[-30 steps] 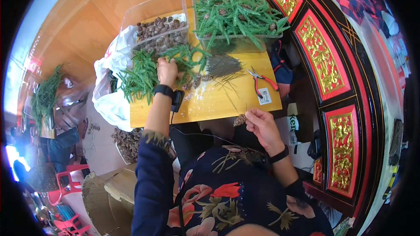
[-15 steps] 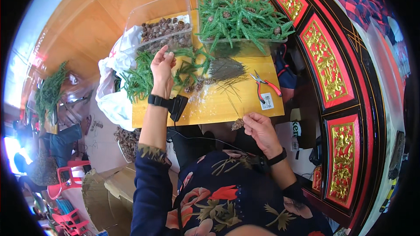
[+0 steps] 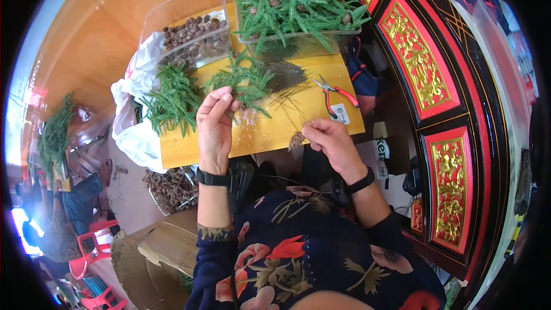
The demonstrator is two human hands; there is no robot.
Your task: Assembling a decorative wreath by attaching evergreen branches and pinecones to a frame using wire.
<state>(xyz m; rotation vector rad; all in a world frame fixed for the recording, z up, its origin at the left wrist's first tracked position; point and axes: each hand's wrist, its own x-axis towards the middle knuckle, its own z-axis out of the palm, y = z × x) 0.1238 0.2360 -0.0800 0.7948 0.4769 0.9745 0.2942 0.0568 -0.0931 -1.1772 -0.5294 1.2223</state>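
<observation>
My left hand (image 3: pixel 215 127) is raised over the yellow board (image 3: pixel 270 132) and pinches a green artificial pine sprig (image 3: pixel 244 83) at its stem. My right hand (image 3: pixel 327 140) sits at the board's near edge, fingers closed on a small brown pine cone (image 3: pixel 296 139) with thin wire strands fanning from it. A pile of green sprigs (image 3: pixel 171 100) lies left of my left hand. A dark bundle of thin wires (image 3: pixel 285 76) lies just beyond the held sprig.
Red-handled pliers (image 3: pixel 336 93) lie on the board's right side. A clear tray of brown pine cones (image 3: pixel 192 37) and a clear tray of finished green branches (image 3: pixel 298 6) stand at the back. A white plastic bag (image 3: pixel 131 115) hangs left. A red and gold carved panel (image 3: pixel 422 72) rises on the right.
My left hand has drawn back from the sprig pile toward me, lifting one green sprig. My right hand has risen to the board's edge with the pine cone.
</observation>
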